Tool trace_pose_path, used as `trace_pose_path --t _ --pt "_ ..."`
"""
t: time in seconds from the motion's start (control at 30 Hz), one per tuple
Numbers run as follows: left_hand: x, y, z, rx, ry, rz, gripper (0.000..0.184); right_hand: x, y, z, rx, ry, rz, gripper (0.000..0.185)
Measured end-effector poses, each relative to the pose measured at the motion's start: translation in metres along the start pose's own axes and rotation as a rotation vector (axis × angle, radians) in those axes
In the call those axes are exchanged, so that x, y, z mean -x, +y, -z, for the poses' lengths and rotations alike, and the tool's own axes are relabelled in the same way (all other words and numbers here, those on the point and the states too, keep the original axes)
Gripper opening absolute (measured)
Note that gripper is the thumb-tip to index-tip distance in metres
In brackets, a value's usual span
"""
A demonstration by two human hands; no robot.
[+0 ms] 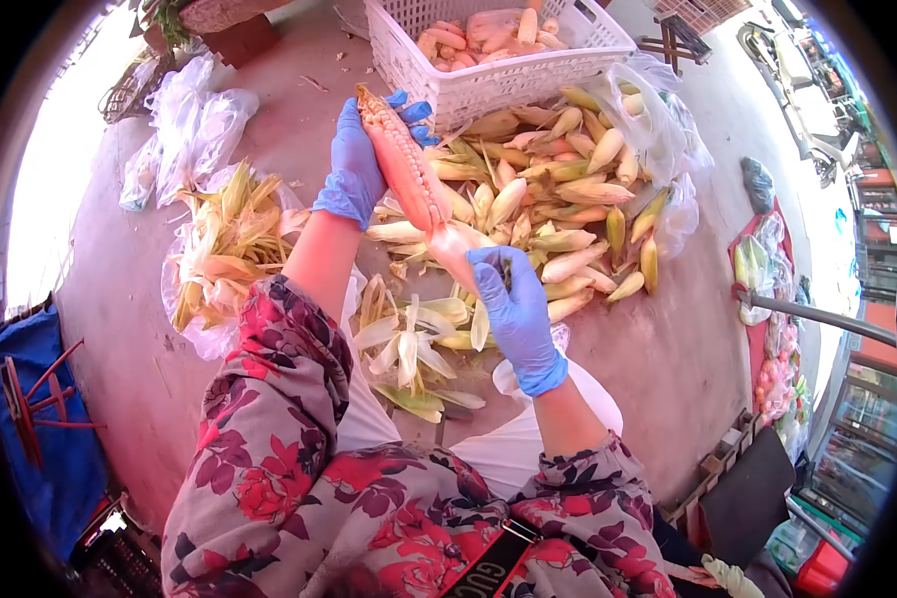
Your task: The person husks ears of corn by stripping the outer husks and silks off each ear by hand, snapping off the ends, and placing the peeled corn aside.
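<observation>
An ear of corn point(404, 164) with bare kernels at its upper part slants across the centre, its husk point(455, 251) peeled down to the lower end. My left hand point(359, 159), in a blue glove, holds the ear near its top from the left side, fingers behind it. In a blue glove too, my right hand point(513, 309) is closed on the husk at the lower end. Beyond the hands lies a heap of unpeeled corn point(568, 189). Loose husks point(414, 349) lie on the floor below the ear.
A white plastic crate point(488, 95) holding peeled corn stands behind the heap. Clear plastic bags point(658, 120) lie at the heap's right. More husks point(231, 234) are piled on plastic at left, with another bag point(204, 125) behind. A blue cloth point(55, 429) hangs far left.
</observation>
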State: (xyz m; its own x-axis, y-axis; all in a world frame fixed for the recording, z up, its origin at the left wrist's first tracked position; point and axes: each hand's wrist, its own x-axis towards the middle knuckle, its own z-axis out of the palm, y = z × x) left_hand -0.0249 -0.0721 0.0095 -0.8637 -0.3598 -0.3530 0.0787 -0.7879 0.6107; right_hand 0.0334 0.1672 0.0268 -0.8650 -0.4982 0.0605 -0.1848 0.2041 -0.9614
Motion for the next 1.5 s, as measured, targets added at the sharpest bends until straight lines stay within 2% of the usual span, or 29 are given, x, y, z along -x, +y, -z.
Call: trace_pose_path --t 0.03,0.13,0.17,0.27,0.3,0.33,0.37,0.53,0.63,0.7,0.73,0.77,0.83,0.93,1.03,1.07,1.17,1.2,1.23,1.3,1.37,1.4,1.5 --pt "-0.001 -0.003 -0.003 -0.034 -0.058 -0.021 0.051 -0.007 0.007 -0.008 0.23 0.012 0.148 0.033" --pt "0.0 -0.022 -0.011 0.012 -0.224 0.093 0.049 -0.024 0.019 -0.023 0.5 0.115 0.334 0.057" --pt "0.002 -0.028 -0.015 0.033 -0.269 0.137 0.049 -0.026 0.024 -0.028 0.351 0.071 0.219 0.061" --pt "0.006 -0.036 -0.03 0.022 -0.116 0.184 0.048 -0.029 0.029 -0.033 -0.044 -0.084 -0.115 0.07" --pt "0.004 -0.035 -0.029 0.018 -0.054 0.191 0.047 -0.033 0.029 -0.028 -0.111 -0.131 -0.094 0.07" --pt "-0.001 -0.034 -0.02 0.125 -0.149 0.201 0.04 -0.039 0.03 -0.022 -0.177 -0.183 -0.07 0.069" --pt "-0.007 -0.035 -0.018 0.105 -0.102 0.2 0.04 -0.046 0.032 -0.017 -0.246 -0.237 -0.045 0.069" --pt "-0.014 -0.044 -0.004 0.1 0.038 0.242 0.043 -0.05 0.045 -0.01 -0.562 -0.352 -0.239 0.068" --pt "0.0 -0.033 -0.005 0.38 -0.407 0.342 0.05 -0.052 0.048 -0.011 -0.714 -0.421 -0.336 0.068" --pt "0.004 -0.025 -0.017 0.167 -0.449 0.277 0.054 -0.054 0.045 -0.008 -0.788 -0.516 -0.401 0.068" --pt "0.004 -0.026 -0.019 0.098 -0.474 0.244 0.054 -0.053 0.039 -0.011 -0.83 -0.49 -0.442 0.071" --pt "0.003 -0.028 -0.019 0.033 -0.493 0.215 0.055 -0.052 0.039 -0.016 -0.742 -0.432 -0.416 0.073" --pt "-0.001 -0.04 -0.012 0.154 -0.401 0.204 0.051 -0.048 0.049 -0.026 -0.565 -0.312 -0.36 0.078" --pt "-0.005 -0.065 0.004 0.319 -0.266 0.176 0.04 -0.042 0.066 -0.041 -0.658 -0.157 -0.386 0.076" --pt "-0.002 -0.08 -0.001 0.569 -0.229 0.08 0.031 -0.039 0.065 -0.053 -0.524 0.143 -0.214 0.074" --pt "-0.003 -0.08 -0.008 0.463 -0.028 0.052 0.031 -0.042 0.063 -0.054 -0.47 0.219 -0.198 0.073" --pt "0.011 -0.093 -0.03 0.098 0.071 -0.114 0.029 -0.062 0.035 -0.037 -0.409 0.461 0.076 0.065" --pt "0.023 -0.103 -0.039 -0.011 0.092 -0.07 0.027 -0.065 0.038 -0.025 -0.538 0.298 -0.074 0.055" --pt "0.03 -0.108 -0.045 -0.05 0.054 -0.054 0.027 -0.074 0.05 -0.02 -0.516 0.433 -0.054 0.04" --pt "0.043 -0.117 -0.05 -0.14 -0.032 -0.014 0.027 -0.078 0.074 0.006 -0.562 0.494 -0.192 0.027" --pt "0.061 -0.115 -0.051 -0.492 -0.198 0.024 0.03 -0.084 0.078 0.049 -0.921 0.483 -0.415 0.035" --pt "0.071 -0.111 -0.047 -0.586 -0.255 0.104 0.028 -0.089 0.087 0.07 -0.931 0.628 -0.455 0.037" --pt "0.106 -0.107 -0.045 -0.801 -0.54 0.218 0.025 -0.085 0.11 0.125 -0.95 0.663 -0.386 0.045"
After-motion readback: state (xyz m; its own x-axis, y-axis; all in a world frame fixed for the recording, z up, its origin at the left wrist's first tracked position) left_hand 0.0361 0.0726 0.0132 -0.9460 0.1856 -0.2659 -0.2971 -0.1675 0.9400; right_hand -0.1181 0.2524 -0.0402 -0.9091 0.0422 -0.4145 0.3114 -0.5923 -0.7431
